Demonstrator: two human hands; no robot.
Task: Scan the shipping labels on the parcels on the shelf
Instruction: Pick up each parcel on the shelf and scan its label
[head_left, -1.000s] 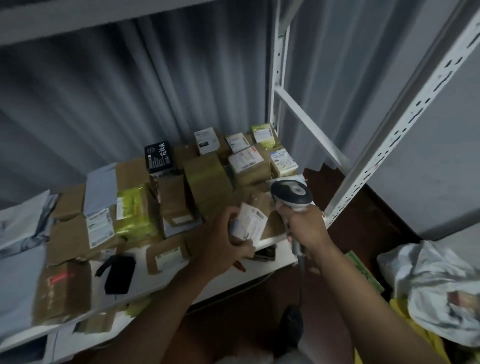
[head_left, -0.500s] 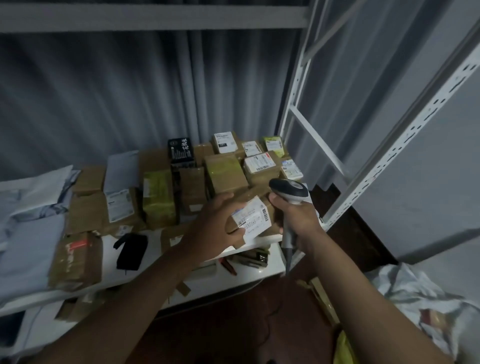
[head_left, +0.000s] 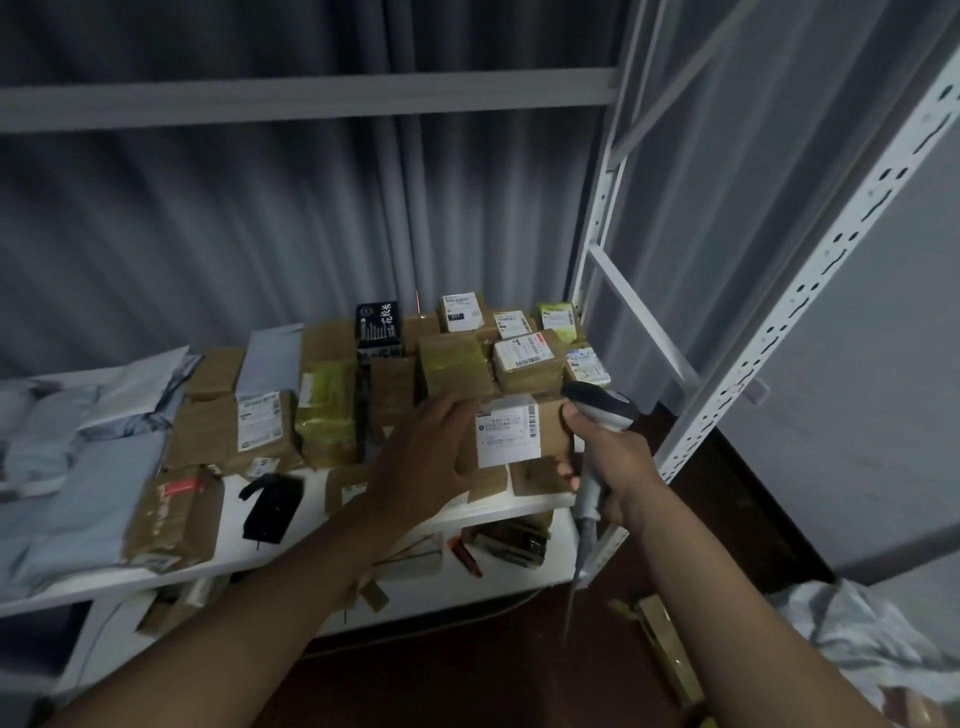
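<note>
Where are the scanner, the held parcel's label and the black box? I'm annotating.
scanner (head_left: 602, 410), head view, its head.
label (head_left: 508, 436), head view, its middle.
black box (head_left: 379, 327), head view, its printed top.

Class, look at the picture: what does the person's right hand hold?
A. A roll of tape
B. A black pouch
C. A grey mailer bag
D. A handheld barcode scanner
D: the right hand wraps the handle of a grey barcode scanner, beside the labelled parcel under the left hand.

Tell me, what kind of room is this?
Probably a parcel storeroom: a white metal shelf rack holds many brown cardboard parcels with labels, and the right hand grips a grey handheld barcode scanner.
</note>
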